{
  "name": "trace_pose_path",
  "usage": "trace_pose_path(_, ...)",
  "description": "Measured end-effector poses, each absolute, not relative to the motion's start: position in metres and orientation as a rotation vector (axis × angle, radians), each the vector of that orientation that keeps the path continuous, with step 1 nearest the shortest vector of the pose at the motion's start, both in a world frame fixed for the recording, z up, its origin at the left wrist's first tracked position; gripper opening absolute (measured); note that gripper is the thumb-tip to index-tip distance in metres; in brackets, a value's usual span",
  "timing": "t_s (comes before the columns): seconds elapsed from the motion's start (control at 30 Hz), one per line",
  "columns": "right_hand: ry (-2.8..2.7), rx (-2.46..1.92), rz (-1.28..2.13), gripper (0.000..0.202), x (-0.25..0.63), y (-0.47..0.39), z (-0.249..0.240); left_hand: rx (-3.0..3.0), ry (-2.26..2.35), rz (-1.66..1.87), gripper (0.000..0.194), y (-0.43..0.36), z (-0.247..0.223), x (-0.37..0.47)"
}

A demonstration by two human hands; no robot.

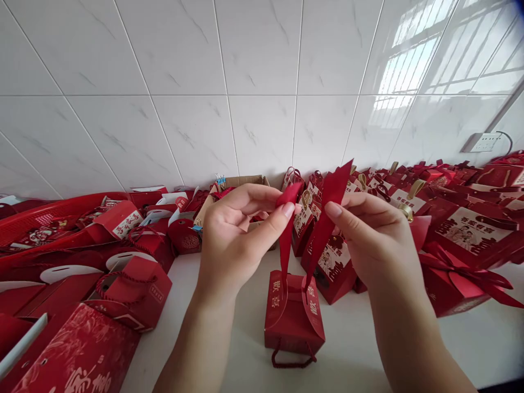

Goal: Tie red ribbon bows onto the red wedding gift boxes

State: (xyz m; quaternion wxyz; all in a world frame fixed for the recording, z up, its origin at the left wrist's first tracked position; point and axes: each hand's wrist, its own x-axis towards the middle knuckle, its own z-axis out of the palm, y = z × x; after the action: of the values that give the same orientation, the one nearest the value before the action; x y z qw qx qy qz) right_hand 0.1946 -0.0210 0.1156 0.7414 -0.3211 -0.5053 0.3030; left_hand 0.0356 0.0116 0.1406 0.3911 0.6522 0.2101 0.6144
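Note:
A small red gift box (294, 319) with gold characters on its curved flaps stands on the white table in front of me. A red ribbon (327, 224) rises from its top in two strands that spread apart. My left hand (243, 232) pinches one strand between thumb and fingers, above the box. The other strand is pinched in my right hand (370, 234), its pointed end sticking up past the fingers. At the box's near side hangs a twisted cord handle (292, 363). Where the ribbon enters the box, the flaps partly hide it.
Red boxes with cord handles (133, 289) crowd the left, with a red plastic basket (53, 210) behind them. Many finished-looking boxes (470, 232) fill the right. A cardboard box (245, 183) stands against the tiled wall (262, 125). White table surface (192, 278) shows around the gift box.

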Motion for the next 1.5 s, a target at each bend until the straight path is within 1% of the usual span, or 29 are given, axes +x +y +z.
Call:
trace_pose_path(0.23,-1.126,-0.755,0.504,0.010,0.194,-0.020,0.117,1.642,0.575,1.619,0.007,0.012,0.144,0.036)
trace_pose_path(0.4,-1.109,-0.744,0.434,0.012,0.193,-0.017,0.116,1.642,0.545,1.568,0.007,0.017,0.142,0.033)
trace_pose_path(0.8,-1.077,-0.738,0.400,0.015,0.194,-0.018,0.116,1.652,0.570,1.622,0.015,0.021,0.139,0.033)
trace_pose_path(1.1,-1.041,-0.648,0.383,0.014,0.190,-0.017,0.114,1.677,0.545,1.596,0.010,0.018,0.139,0.034)
trace_pose_path(1.33,-0.999,-0.668,0.401,0.016,0.188,-0.018,0.116,1.707,0.550,1.630,0.012,0.018,0.139,0.035)
trace_pose_path(1.5,-0.997,-0.662,0.418,0.014,0.189,-0.019,0.116,1.715,0.478,1.661,0.008,0.018,0.138,0.034)
